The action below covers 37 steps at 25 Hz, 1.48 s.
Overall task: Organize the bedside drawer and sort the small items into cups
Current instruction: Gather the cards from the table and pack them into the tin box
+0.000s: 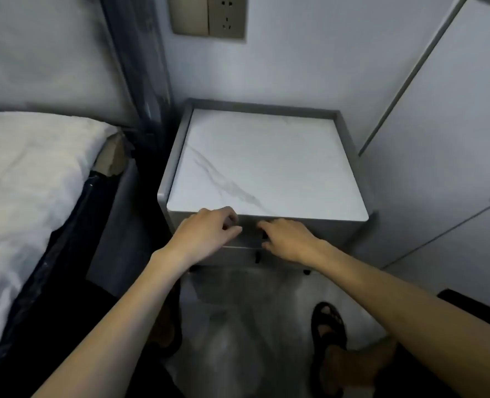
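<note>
Black sandal (328, 334) on a foot, nearest. Left hand (209, 229) and right hand (288, 239) are both at the top drawer (248, 238) front, which looks closed. Left fingers are curled at its upper edge, right fingers bent by the dark pull (264, 235). Blurred, so can't tell if either grips. Above is the white marble-look top (266, 168), bed (22, 182) to the left, wall socket (226, 15) farthest.

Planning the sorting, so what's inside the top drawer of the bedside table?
Nothing inside shows. The top drawer looks shut beneath the marble top; only its grey front is visible, with the left hand and right hand at it. Its contents are hidden.
</note>
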Each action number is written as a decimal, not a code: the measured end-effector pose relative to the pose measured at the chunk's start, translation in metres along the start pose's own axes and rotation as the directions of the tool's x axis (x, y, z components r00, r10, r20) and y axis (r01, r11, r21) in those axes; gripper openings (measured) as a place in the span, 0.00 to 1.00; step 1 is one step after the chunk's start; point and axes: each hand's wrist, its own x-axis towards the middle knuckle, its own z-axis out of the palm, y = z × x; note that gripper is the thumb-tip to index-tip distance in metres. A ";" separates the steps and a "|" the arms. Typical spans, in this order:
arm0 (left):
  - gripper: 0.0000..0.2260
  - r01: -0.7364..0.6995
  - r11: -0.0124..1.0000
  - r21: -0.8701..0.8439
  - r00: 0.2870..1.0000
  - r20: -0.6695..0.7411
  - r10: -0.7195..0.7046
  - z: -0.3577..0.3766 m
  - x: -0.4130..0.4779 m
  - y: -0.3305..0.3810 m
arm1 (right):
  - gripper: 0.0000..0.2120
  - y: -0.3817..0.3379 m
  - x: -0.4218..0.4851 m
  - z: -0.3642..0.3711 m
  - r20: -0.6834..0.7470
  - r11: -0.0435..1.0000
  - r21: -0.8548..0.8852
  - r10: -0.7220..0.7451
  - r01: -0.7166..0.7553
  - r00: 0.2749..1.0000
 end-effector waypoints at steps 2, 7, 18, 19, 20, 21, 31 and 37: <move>0.14 -0.045 0.996 0.074 0.998 -0.029 0.047 0.006 0.013 -0.002 | 0.14 0.001 0.012 0.008 -0.102 1.000 0.024 0.012 -0.010 0.995; 0.15 -0.046 0.990 0.136 0.994 -0.089 0.058 0.018 0.015 -0.007 | 0.12 0.001 0.015 0.018 -0.193 0.995 0.090 0.060 -0.043 0.979; 0.07 0.016 0.999 -0.050 0.992 0.128 -0.010 0.031 -0.001 -0.009 | 0.11 0.016 -0.059 -0.011 0.025 0.622 0.782 -0.112 0.051 0.993; 0.07 0.028 0.998 -0.057 0.985 0.174 -0.018 0.032 -0.002 -0.010 | 0.11 0.018 -0.057 -0.008 -0.007 0.650 0.759 -0.068 0.050 0.998; 0.06 0.026 0.999 -0.035 0.983 0.182 -0.019 0.033 -0.003 -0.012 | 0.11 0.021 -0.055 -0.002 -0.006 0.723 0.689 -0.059 0.047 0.998; 0.06 0.015 1.000 0.006 0.988 0.157 -0.016 0.034 -0.003 -0.016 | 0.11 0.024 -0.052 0.010 0.034 0.794 0.606 -0.082 0.045 0.996; 0.20 -0.117 0.957 0.265 0.959 0.282 0.039 0.057 0.013 -0.006 | 0.14 0.025 -0.054 0.046 0.425 0.837 0.546 -0.319 0.041 0.847; 0.31 -0.186 0.915 0.359 0.922 0.386 0.036 0.083 0.012 0.001 | 0.43 0.064 -0.038 0.053 0.097 0.994 -0.109 -0.014 0.024 0.995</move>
